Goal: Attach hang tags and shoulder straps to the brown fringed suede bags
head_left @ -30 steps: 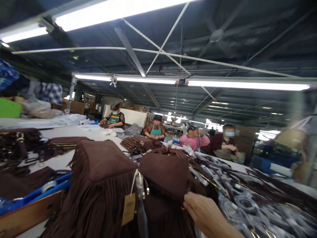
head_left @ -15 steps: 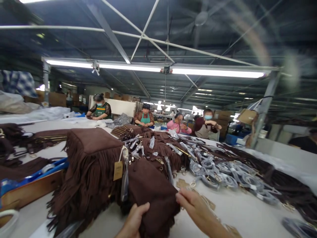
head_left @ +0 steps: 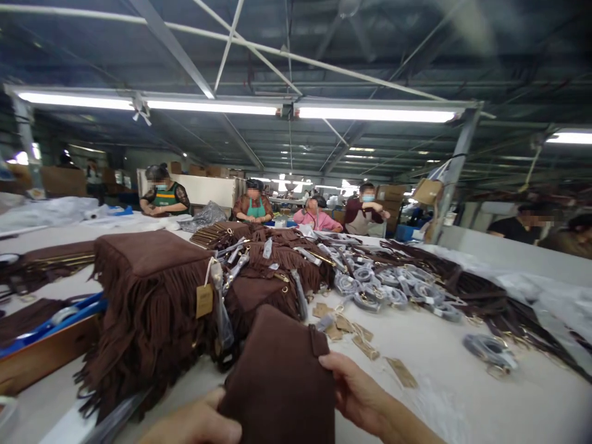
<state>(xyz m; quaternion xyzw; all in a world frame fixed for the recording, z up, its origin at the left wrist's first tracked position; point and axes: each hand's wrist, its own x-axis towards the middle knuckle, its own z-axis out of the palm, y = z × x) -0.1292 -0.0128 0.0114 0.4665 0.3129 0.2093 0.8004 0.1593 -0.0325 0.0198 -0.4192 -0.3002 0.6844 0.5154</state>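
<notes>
A dark brown suede bag (head_left: 282,376) is held up between my hands at the bottom centre. My left hand (head_left: 198,419) grips its lower left side, thumb on the near face. With thumb on the front and fingers behind, my right hand (head_left: 349,388) holds the right edge near a small loop tab. Just left stands a pile of brown fringed bags (head_left: 152,265), with a kraft hang tag (head_left: 204,300) on its side. More fringed bags (head_left: 263,290) with plastic-wrapped hardware lie beyond. Several loose kraft tags (head_left: 342,327) are right of the held bag.
Plastic-wrapped coiled straps (head_left: 383,283) spread over the white table (head_left: 439,370), and one coil (head_left: 489,353) lies apart at right. Long brown straps (head_left: 490,296) run along the right side. An orange-brown tray (head_left: 46,357) with blue items stands at left. Several co-workers sit across the table.
The brown bag has been lifted and turned, its smooth face now toward me. My right hand's grip sits near a small loop tab. The view has shifted right.
</notes>
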